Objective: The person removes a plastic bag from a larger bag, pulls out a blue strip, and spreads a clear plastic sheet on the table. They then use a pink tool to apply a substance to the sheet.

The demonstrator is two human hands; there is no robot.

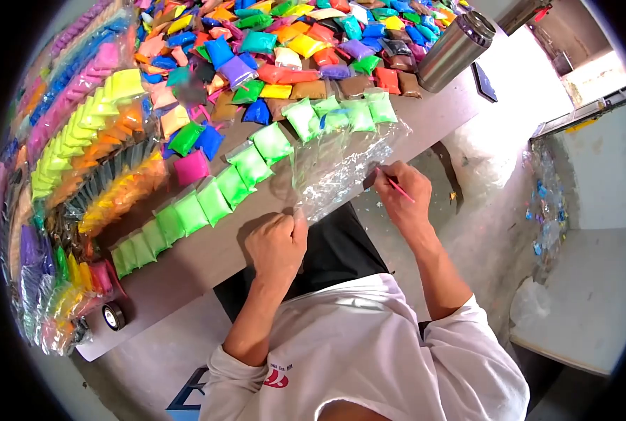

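Note:
A clear plastic bag (341, 165) is stretched between my hands at the table's front edge, with light green packets showing at its far end. My left hand (276, 242) is closed on the bag's near left corner. My right hand (403, 189) is closed at the bag's right side and holds a thin pink stick-like tool (400, 188). A row of light green packets (216, 202) runs along the table left of the bag, above my left hand. More light green packets (301, 119) lie just beyond the bag.
Many coloured packets (306, 45) are heaped at the back. Strips of packets (88, 133) cover the left side. A steel flask (457, 50) and a phone (484, 82) stand and lie at the back right. A black tape roll (113, 316) is at the left front corner.

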